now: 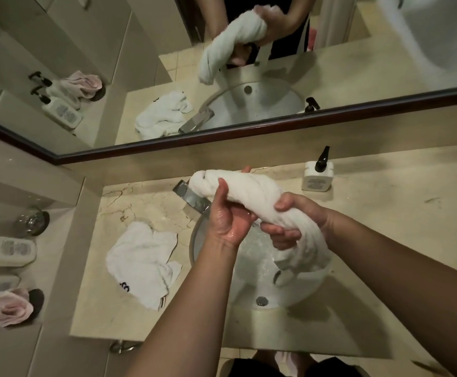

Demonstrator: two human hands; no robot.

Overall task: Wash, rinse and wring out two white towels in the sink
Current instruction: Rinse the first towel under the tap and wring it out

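The rolled white towel (246,195) is clamped at two places above the sink (298,292): the left hand (228,219) is wrapped around its middle, the right hand (294,223) is closed round the end nearer the body. Held over the basin, presumably so squeezed water falls inside. Its loose tail is left trailing into the bowl. The second towel (143,263) is laid crumpled on the counter (398,240), just left of the sink, beside the faucet (192,197), well apart from the soap bottle (318,175)
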